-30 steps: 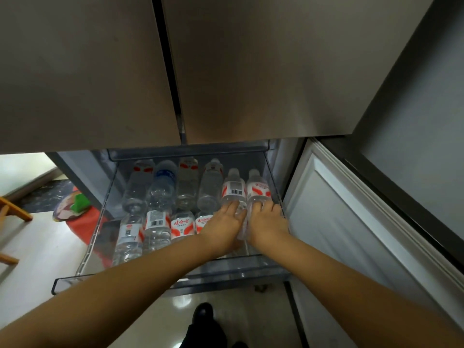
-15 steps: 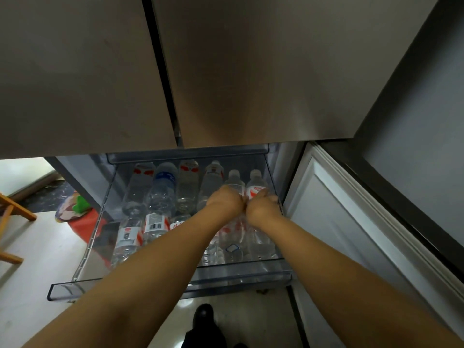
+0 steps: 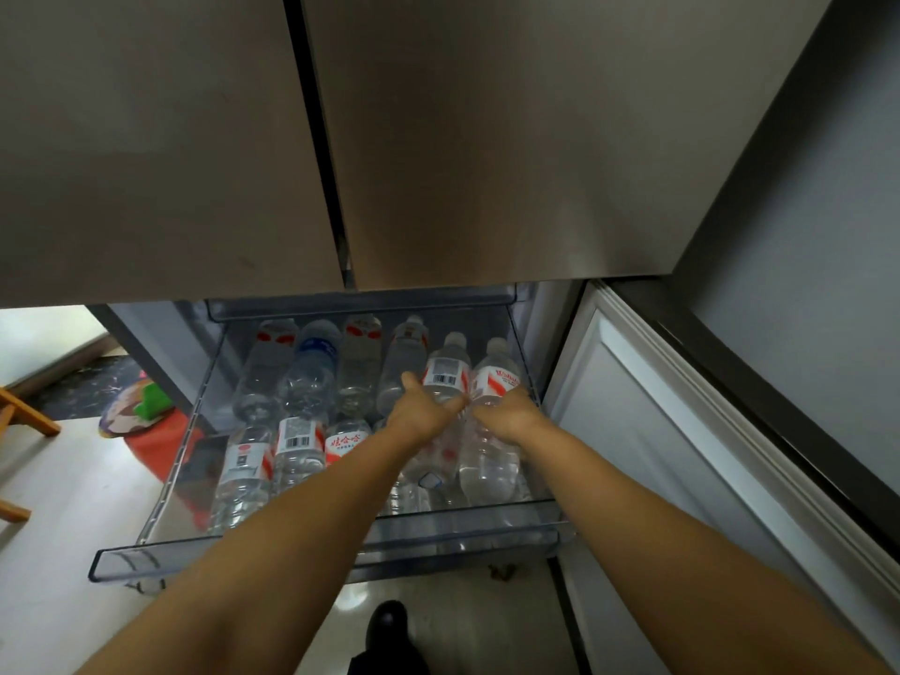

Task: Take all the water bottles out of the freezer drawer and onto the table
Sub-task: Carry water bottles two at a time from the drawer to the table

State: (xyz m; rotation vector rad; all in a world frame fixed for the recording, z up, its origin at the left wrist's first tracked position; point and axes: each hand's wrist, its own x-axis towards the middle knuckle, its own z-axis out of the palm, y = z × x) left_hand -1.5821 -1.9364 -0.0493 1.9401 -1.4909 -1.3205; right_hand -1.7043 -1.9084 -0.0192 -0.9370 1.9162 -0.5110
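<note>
The clear freezer drawer point(image 3: 234, 550) stands pulled out below the fridge doors, with several water bottles lying in two rows inside. My left hand point(image 3: 422, 412) is wrapped around a bottle with a barcode label point(image 3: 444, 375). Beside it, my right hand point(image 3: 507, 412) grips a bottle with a red and white label point(image 3: 497, 380). Both held bottles are at the drawer's right side, caps pointing away from me, their bases near the front wall. A blue-labelled bottle point(image 3: 316, 353) lies in the back row.
The closed upper fridge doors point(image 3: 438, 138) hang right above the drawer. An open white door panel point(image 3: 657, 431) flanks its right side. On the floor at left are a red and green item point(image 3: 146, 406) and wooden chair legs point(image 3: 29, 416). My black shoe point(image 3: 387, 626) is below.
Both hands moved from the near row of bottles to the two right-hand bottles and closed around them; those bottles have shifted toward the drawer's front.
</note>
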